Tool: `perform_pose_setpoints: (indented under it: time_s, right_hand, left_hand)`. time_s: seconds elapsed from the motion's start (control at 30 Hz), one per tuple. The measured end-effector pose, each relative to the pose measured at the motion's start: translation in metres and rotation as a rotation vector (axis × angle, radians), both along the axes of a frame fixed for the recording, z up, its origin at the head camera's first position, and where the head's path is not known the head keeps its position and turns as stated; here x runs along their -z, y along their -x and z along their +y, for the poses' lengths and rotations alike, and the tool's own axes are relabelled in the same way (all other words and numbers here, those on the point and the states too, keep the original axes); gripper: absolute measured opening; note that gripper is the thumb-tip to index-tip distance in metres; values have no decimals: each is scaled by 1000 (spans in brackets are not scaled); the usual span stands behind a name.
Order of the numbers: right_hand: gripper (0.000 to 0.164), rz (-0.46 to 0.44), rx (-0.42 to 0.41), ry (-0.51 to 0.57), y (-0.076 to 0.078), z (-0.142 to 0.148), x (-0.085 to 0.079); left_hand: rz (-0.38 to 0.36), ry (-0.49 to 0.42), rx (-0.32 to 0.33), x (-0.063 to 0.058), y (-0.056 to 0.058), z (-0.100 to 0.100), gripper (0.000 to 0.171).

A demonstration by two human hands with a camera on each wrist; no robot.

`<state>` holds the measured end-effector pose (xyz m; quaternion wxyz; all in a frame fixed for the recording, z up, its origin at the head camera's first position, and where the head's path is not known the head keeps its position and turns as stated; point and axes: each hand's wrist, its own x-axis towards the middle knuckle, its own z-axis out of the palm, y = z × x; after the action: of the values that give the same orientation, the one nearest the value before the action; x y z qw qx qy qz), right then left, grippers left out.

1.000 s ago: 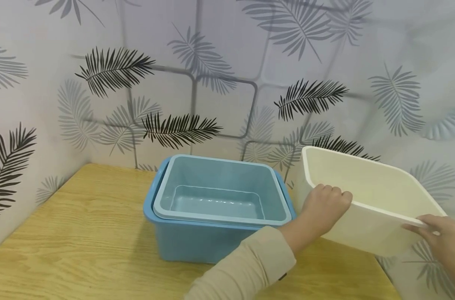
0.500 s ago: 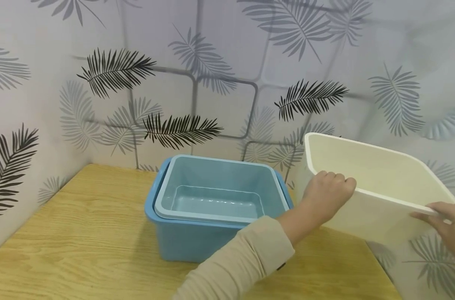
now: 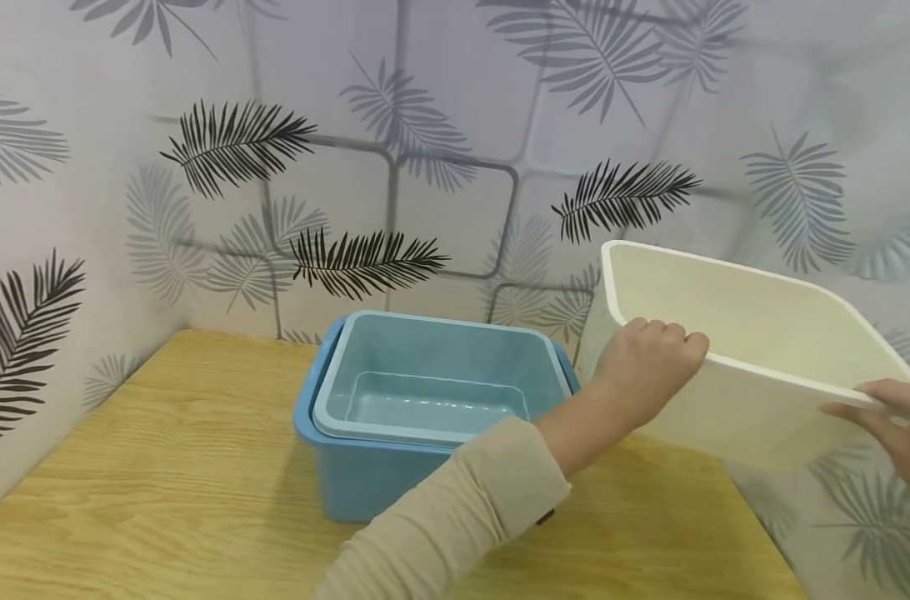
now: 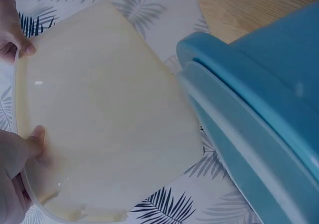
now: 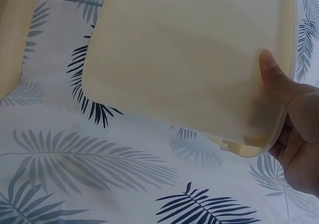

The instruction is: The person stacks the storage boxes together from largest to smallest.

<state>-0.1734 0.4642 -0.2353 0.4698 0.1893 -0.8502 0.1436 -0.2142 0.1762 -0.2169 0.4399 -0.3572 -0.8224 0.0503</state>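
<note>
A cream plastic storage bin (image 3: pixel 740 417) is held up at the right, tilted, its open top toward the head camera. My left hand (image 3: pixel 653 367) grips its near rim close to the left corner, fingers curled over the edge. Farther right along that rim, my right hand (image 3: pixel 901 425) pinches the edge; in the right wrist view its thumb lies on the outer wall of the bin (image 5: pixel 194 64). Left of the cream bin stands a blue bin (image 3: pixel 372 483) with a lighter blue bin (image 3: pixel 440 408) nested inside it. My left forearm hides their near right corner.
The blue bins stand on a wooden table (image 3: pixel 162 467). Behind it hangs a pale wall covering (image 3: pixel 455 100) with a leaf pattern. The table's right edge runs below the cream bin.
Both hands have raised the cream bin, with its rim now higher in the head view. The grips on its rim look the same. The blue bins have stayed in place.
</note>
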Motion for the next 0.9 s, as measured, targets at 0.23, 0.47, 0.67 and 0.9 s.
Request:
perform_pose_setpoints:
  time_s: [0.23, 0.47, 0.67, 0.9]
  right_hand:
    - [63, 6, 6, -26, -7, -34, -15]
    - [81, 52, 75, -100, -9, -55, -24]
    - [84, 100, 131, -199, -6, -70, -28]
    - [76, 63, 170, -272, -6, -83, -31]
  left_hand:
    - [21, -7, -13, -2, 2, -14, 23]
    - [32, -20, -21, -7, 4, -30, 24]
    - [45, -37, -35, -11, 4, -45, 23]
    - [-5, -25, -42, -12, 5, -59, 18]
